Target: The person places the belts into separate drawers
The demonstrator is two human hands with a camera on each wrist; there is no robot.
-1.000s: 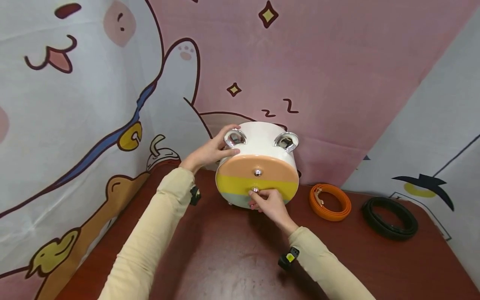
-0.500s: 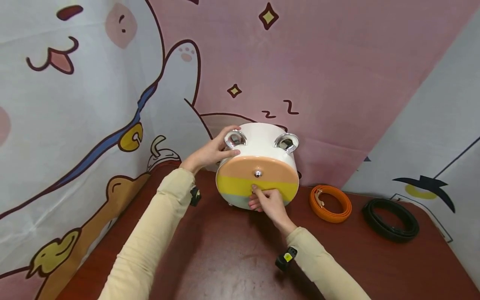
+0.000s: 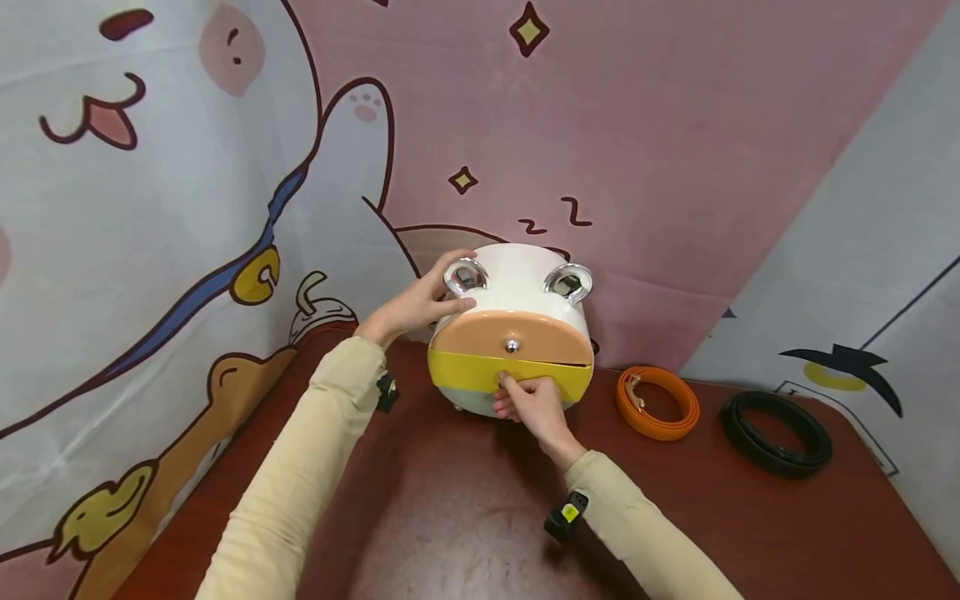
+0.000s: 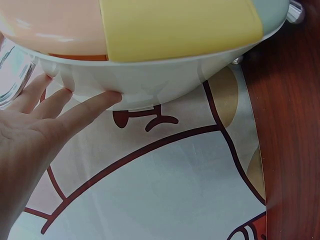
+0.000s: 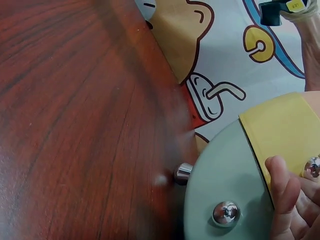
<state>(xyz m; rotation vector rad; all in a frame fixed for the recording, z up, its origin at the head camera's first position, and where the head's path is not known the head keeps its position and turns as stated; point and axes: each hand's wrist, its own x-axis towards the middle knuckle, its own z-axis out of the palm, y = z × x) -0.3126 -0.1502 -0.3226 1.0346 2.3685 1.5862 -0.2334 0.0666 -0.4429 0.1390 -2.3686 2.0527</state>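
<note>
The spread left grip point(image 3: 416, 307) likely steadies the drawer box point(image 3: 514, 279) while the right grip point(image 3: 536, 404) below pinches its yellow drawer's knob point(image 5: 313, 167).

A right hand point(image 5: 296, 210) at four o'clock curls at the silver knob point(image 5: 313, 168) of a yellow drawer point(image 5: 282, 127); green panel point(image 5: 222, 172) at five, red-brown tabletop point(image 5: 75, 120) at nine, cartoon-printed cloth point(image 5: 225, 55) at one.

in the head view the right hand point(image 3: 534, 404) hides the knob point(image 5: 312, 167) on the yellow drawer point(image 3: 465, 372); its upper slit point(image 3: 562, 363) is too thin to see into. left wrist view crops the left hand point(image 4: 42, 122).
</note>
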